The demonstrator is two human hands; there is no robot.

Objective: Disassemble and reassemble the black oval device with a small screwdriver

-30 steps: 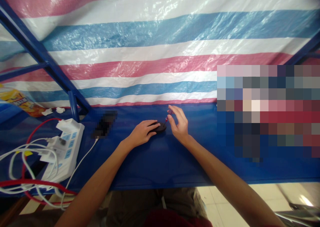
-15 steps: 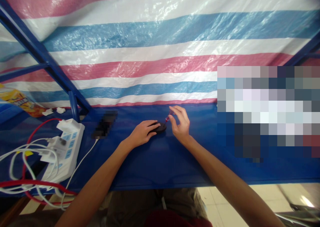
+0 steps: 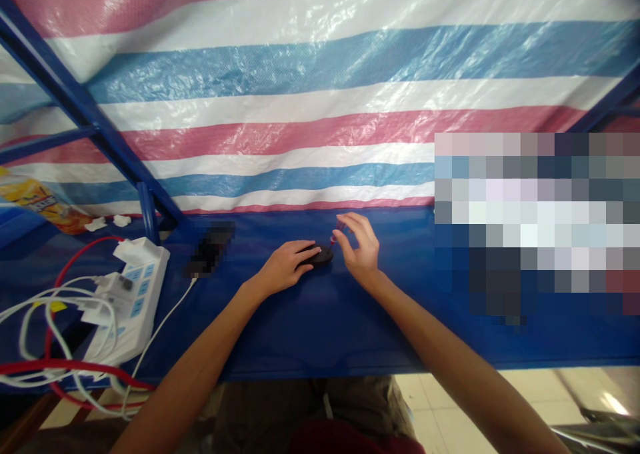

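Head view, largest first: blue tarpaulin-covered table; white power strip, well left of the black oval object; left hand, fingers curled over that object; right hand, just beside it, fingertips pinching a small red tool.

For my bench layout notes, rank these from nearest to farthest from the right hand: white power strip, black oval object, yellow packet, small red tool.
From the right hand:
1. Small red tool: pinched in its fingertips.
2. Black oval object: just left, under the left hand.
3. White power strip: well left.
4. Yellow packet: at the far left edge.
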